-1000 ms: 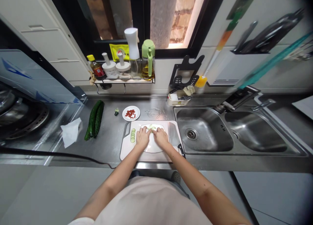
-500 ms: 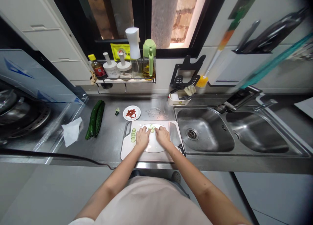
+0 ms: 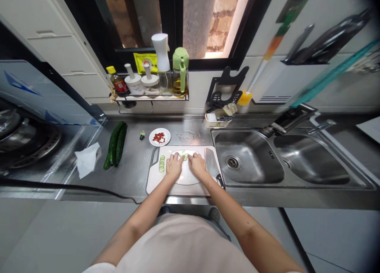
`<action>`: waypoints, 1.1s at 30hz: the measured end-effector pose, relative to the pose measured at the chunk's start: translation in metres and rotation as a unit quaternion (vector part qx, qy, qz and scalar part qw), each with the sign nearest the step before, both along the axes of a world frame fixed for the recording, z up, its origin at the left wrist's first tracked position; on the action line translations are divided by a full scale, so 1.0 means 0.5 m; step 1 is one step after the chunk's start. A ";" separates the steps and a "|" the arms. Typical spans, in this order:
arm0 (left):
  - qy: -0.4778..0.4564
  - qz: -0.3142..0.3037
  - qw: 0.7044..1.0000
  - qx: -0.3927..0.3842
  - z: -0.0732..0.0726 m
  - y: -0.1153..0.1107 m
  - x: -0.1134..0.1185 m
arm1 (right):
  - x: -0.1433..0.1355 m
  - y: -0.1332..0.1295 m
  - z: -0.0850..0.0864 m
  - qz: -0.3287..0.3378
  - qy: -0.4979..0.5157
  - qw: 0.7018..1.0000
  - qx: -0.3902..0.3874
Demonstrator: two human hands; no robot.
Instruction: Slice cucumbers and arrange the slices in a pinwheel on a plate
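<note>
Both my hands rest on a white plate (image 3: 187, 180) that lies on a cutting board (image 3: 154, 182). My left hand (image 3: 173, 166) has its fingers spread, the thumb reaching the thin cucumber slices (image 3: 184, 154) at the plate's far side. From the other side my right hand (image 3: 197, 164) touches the same slices with its fingertips, its fingers loosely apart. A short row of cucumber rounds (image 3: 162, 164) lies on the board, left of my left hand. At the board's right edge is a knife (image 3: 220, 180) with a black handle.
Behind the board stands a small plate of red pieces (image 3: 159, 137), with cucumber scraps (image 3: 142, 136) beside it. Two whole cucumbers (image 3: 115, 144) and a crumpled paper towel (image 3: 88, 159) lie at the left. A double sink (image 3: 249, 158) is at the right; a condiment shelf (image 3: 151, 98) hangs behind.
My fingers have shifted very slightly around the slices on the white plate. Everything else stays in place apart from a small camera movement.
</note>
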State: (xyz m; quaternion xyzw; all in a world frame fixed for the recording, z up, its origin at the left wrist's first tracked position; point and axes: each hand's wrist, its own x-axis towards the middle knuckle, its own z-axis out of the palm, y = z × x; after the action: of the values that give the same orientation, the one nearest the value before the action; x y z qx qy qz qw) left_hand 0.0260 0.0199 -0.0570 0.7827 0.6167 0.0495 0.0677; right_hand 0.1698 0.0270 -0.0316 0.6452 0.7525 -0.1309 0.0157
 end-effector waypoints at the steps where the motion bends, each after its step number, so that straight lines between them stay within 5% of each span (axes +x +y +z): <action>1: 0.000 0.001 1.000 -0.001 0.000 0.001 0.000 | 0.000 0.000 0.001 0.001 0.000 1.000 -0.001; 11: -0.076 0.047 0.995 0.035 0.011 -0.010 -0.005 | -0.003 -0.024 0.025 -0.003 0.034 0.999 0.028; 22: -0.155 0.187 0.967 0.077 0.001 -0.066 -0.129 | 0.027 -0.168 0.033 -0.006 0.109 0.992 0.062; 33: -0.140 0.272 0.952 0.009 -0.016 -0.114 -0.182 | 0.023 -0.224 0.021 0.023 0.091 0.995 0.033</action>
State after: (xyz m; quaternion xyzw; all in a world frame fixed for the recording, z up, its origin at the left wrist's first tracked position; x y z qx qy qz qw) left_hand -0.0650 -0.0369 -0.0649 0.5710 0.7900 0.1811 0.1304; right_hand 0.1815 -0.0849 -0.0213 0.6134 0.7691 -0.1644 -0.0713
